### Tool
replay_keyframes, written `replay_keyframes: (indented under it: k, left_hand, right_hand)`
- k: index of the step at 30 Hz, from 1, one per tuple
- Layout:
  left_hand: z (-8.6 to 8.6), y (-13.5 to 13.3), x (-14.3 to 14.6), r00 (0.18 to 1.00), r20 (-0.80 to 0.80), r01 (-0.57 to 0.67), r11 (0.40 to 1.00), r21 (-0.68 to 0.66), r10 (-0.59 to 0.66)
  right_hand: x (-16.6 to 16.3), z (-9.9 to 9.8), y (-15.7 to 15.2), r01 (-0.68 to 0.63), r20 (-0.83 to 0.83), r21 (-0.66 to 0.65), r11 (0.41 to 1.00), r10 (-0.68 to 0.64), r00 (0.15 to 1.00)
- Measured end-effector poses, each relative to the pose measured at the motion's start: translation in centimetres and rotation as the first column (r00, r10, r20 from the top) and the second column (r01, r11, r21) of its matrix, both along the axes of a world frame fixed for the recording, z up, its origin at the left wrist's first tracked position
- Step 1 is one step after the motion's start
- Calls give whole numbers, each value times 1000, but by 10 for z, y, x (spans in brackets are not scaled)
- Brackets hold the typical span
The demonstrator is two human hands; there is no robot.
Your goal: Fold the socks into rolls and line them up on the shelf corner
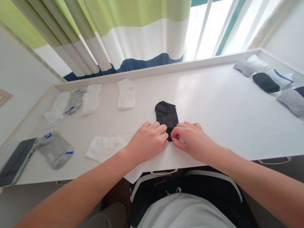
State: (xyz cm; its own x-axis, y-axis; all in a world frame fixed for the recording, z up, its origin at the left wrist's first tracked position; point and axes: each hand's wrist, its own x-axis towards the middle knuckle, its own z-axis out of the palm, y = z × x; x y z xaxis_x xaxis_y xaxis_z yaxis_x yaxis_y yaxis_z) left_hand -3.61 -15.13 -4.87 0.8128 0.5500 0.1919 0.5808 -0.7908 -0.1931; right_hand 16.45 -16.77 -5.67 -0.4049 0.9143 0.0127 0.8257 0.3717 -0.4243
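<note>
A black sock (167,116) lies flat on the white desk, its toe or heel end pointing away from me. My left hand (151,139) is closed on the sock's near left corner, fingers curled. At the near right corner my right hand (189,139) pinches the same edge between thumb and fingers. Beside my left forearm a white sock (105,148) is spread on the desk, partly covered by the arm. Further left lies a grey sock (55,150) with blue marks.
Flat white socks (126,94) and a small grey sock (75,100) lie along the back left. Folded sock bundles (266,82) line the right edge. A phone (15,162) with a cable rests at the left. A raised rim (157,70) borders the back, before the curtain.
</note>
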Motion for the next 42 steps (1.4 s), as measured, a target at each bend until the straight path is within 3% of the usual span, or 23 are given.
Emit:
replay_keyframes:
  k: [2,7,9,16,21,25,29,34,38,42]
  left_hand:
    - [-1,-1,-1,1000,5,-4,1000,-10,4]
    - [1,-2,-2,998,-10,-60,994,-92,60]
    - [1,-3,0,997,-17,-82,991,-104,81]
    - [-5,-4,1,990,44,-130,985,-115,136]
    - [-6,-4,-3,999,31,-28,1000,-6,28]
    - [-6,-6,-4,999,29,-15,1000,15,15]
    - [-4,-9,-6,999,46,-19,1000,-24,20]
    - [-6,-5,-5,994,52,-92,993,-68,96]
    - [-9,1,-1,980,81,-163,967,-194,182]
    - [-8,3,2,966,96,-204,939,-278,238]
  right_hand:
    - [1,1,-1,-6,2,6,1000,6,1000]
    - [4,-4,-6,-119,72,209,971,106,992]
    - [4,-5,-6,-141,123,235,962,114,986]
    - [-2,6,6,-89,133,44,995,83,988]
    - [-2,9,14,-72,37,-74,995,75,996]
    - [2,4,10,-84,-18,9,996,84,996]
    - [9,-1,2,-215,105,181,960,199,974]
    - [12,-8,-2,-240,177,289,927,195,965]
    - [8,-10,-1,-193,195,291,937,139,971]
    - [1,-4,2,-114,177,167,979,84,981]
